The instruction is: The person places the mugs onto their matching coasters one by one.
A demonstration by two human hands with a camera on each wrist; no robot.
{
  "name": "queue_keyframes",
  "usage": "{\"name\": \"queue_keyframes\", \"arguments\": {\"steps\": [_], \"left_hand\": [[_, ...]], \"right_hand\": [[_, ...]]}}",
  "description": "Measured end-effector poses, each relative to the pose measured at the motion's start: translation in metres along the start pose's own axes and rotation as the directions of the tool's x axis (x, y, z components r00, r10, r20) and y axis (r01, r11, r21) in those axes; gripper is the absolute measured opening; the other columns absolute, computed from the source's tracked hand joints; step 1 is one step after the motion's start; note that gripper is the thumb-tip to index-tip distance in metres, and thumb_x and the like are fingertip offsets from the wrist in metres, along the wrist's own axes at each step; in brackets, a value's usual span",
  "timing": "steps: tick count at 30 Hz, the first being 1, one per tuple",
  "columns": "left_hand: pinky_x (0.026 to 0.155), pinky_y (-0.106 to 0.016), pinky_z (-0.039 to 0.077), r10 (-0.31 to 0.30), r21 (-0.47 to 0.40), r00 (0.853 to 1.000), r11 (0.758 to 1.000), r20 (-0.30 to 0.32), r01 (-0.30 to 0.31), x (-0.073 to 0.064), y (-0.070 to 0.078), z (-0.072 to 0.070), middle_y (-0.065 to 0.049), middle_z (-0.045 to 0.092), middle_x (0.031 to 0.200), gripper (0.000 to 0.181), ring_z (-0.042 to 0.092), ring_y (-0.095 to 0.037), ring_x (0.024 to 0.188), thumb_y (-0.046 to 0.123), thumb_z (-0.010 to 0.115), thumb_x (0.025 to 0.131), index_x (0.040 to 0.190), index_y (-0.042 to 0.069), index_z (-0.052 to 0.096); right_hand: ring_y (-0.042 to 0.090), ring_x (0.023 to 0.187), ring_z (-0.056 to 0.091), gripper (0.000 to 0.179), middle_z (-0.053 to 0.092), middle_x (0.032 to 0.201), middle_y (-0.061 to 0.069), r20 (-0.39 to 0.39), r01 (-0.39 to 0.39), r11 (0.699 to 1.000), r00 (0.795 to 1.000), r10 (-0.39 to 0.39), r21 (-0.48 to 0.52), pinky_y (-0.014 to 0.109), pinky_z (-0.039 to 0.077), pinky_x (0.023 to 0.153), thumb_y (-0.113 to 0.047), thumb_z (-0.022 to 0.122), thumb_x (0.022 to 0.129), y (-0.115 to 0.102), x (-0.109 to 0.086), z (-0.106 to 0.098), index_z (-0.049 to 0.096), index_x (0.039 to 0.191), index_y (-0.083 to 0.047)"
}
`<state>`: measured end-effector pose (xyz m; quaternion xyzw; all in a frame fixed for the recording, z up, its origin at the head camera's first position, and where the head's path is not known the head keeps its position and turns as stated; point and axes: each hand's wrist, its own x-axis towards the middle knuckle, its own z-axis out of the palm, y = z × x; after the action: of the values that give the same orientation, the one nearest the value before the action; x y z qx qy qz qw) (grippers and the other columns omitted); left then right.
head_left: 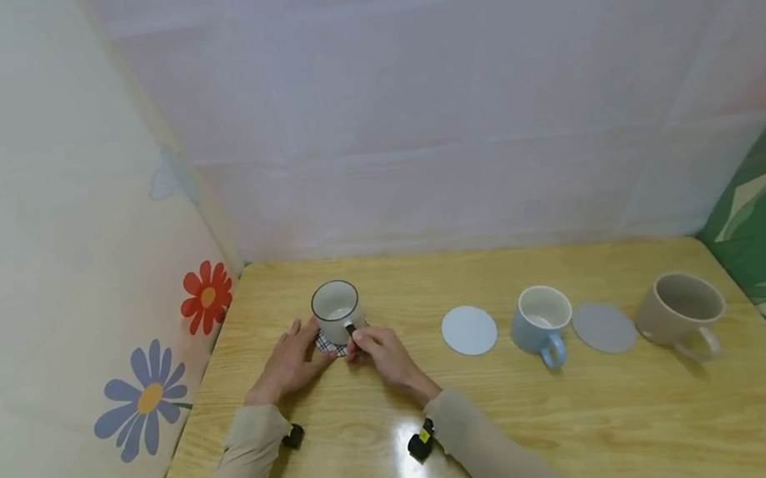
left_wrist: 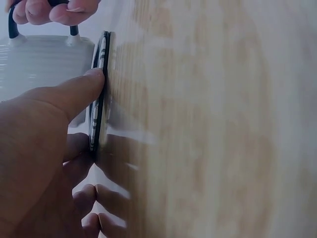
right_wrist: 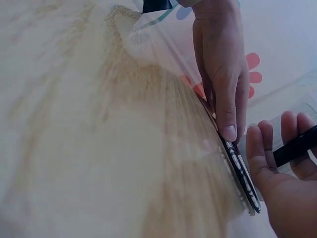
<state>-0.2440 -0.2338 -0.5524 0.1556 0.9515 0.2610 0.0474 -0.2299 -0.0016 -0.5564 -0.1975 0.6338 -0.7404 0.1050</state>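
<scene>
A white mug [head_left: 336, 308] with a black rim and black handle stands upright over a black-and-white checked round coaster [head_left: 328, 344] at the table's left. My right hand [head_left: 386, 357] grips the mug's handle [right_wrist: 295, 146], fingers curled round it. On the left, my left hand [head_left: 289, 362] holds the coaster by its edge; the left wrist view shows the thumb [left_wrist: 79, 91] against the rim and the other fingers farther round. The coaster's middle is hidden under the mug.
To the right on the wooden table [head_left: 360, 463] lie a pale blue round coaster [head_left: 469, 330] and a grey one [head_left: 604, 327]. A blue mug [head_left: 531, 328] stands between them, and a beige mug [head_left: 658, 320] is at the far right. Fabric walls [head_left: 358, 91] border the table.
</scene>
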Motion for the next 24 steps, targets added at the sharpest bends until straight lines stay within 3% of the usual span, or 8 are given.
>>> {"name": "queue_keyframes", "arguments": {"steps": [5,9,18,24], "left_hand": [[0.125,-0.079,0.017,0.040,-0.025,0.999,0.999,-0.022,-0.040,0.001,0.001,0.001,-0.024,0.039,0.168,0.075,0.023,-0.063,0.154,0.039,0.071,0.102,0.165,0.014,0.039],[0.126,-0.077,0.016,0.033,-0.038,0.999,0.999,-0.025,-0.034,0.001,0.003,-0.001,-0.024,0.040,0.167,0.074,0.023,-0.062,0.155,0.036,0.073,0.101,0.163,0.013,0.042],[0.126,-0.078,0.017,0.043,-0.044,0.998,0.998,-0.040,-0.045,0.000,0.001,0.000,-0.026,0.042,0.165,0.071,0.023,-0.064,0.154,0.043,0.071,0.101,0.159,0.010,0.046],[0.127,-0.077,0.015,0.041,-0.049,0.999,0.998,-0.035,-0.043,0.000,-0.005,0.002,-0.024,0.042,0.166,0.072,0.022,-0.063,0.155,0.045,0.070,0.102,0.160,0.012,0.046]], "right_hand": [[0.019,0.088,0.069,0.038,0.064,0.104,0.045,-0.005,-0.012,1.000,1.000,0.012,-0.002,0.040,0.066,0.090,-0.008,0.044,0.112,0.000,0.000,0.003,0.062,0.104,0.024],[0.025,0.091,0.071,0.038,0.064,0.103,0.045,-0.008,-0.007,1.000,1.000,0.007,-0.005,0.047,0.066,0.092,-0.008,0.045,0.112,-0.001,0.000,0.005,0.063,0.103,0.024],[0.018,0.091,0.069,0.037,0.064,0.104,0.044,-0.001,-0.025,1.000,1.000,0.025,0.011,0.043,0.065,0.093,-0.007,0.045,0.112,-0.002,0.001,0.009,0.062,0.105,0.024],[0.027,0.093,0.070,0.038,0.064,0.106,0.045,0.011,-0.046,0.999,0.999,0.046,0.003,0.050,0.064,0.096,-0.009,0.044,0.112,-0.002,0.001,0.011,0.063,0.106,0.024]]}}
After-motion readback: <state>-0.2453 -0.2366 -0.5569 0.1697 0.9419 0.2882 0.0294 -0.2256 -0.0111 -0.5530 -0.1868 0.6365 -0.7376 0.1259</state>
